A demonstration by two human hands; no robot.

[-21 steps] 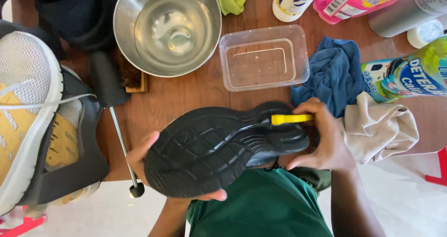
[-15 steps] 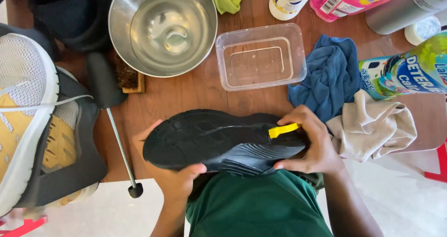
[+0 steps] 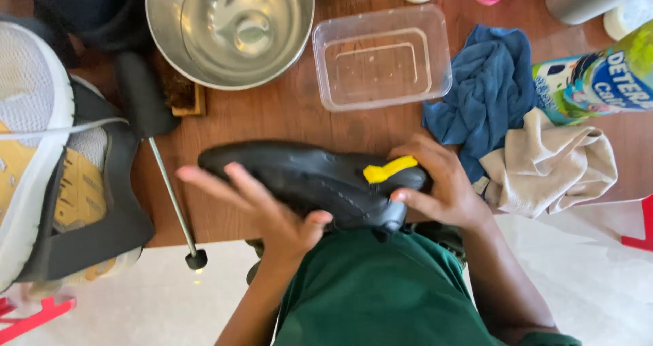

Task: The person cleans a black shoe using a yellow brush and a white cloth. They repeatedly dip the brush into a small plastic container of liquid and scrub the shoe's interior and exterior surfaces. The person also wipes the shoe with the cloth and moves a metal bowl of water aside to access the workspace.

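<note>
A black shoe (image 3: 306, 176) with a yellow tab (image 3: 389, 170) at its heel lies on its side at the near edge of the wooden table (image 3: 272, 118), above my green-clothed lap. My right hand (image 3: 442, 186) grips the heel end, thumb beside the yellow tab. My left hand (image 3: 262, 206) rests against the shoe's middle with its fingers spread and thumb pressed on the shoe's near side.
A steel bowl (image 3: 235, 26) and a clear plastic tub (image 3: 382, 57) stand behind the shoe. A blue cloth (image 3: 486, 91), a beige cloth (image 3: 551, 166) and a detergent bottle (image 3: 598, 77) lie right. A white-and-yellow shoe (image 3: 41, 155) and a black-handled metal rod (image 3: 166, 176) lie left.
The shoe has turned from sole-up onto its side and dropped lower. My left hand let go of the toe and now lies spread over the shoe's middle.
</note>
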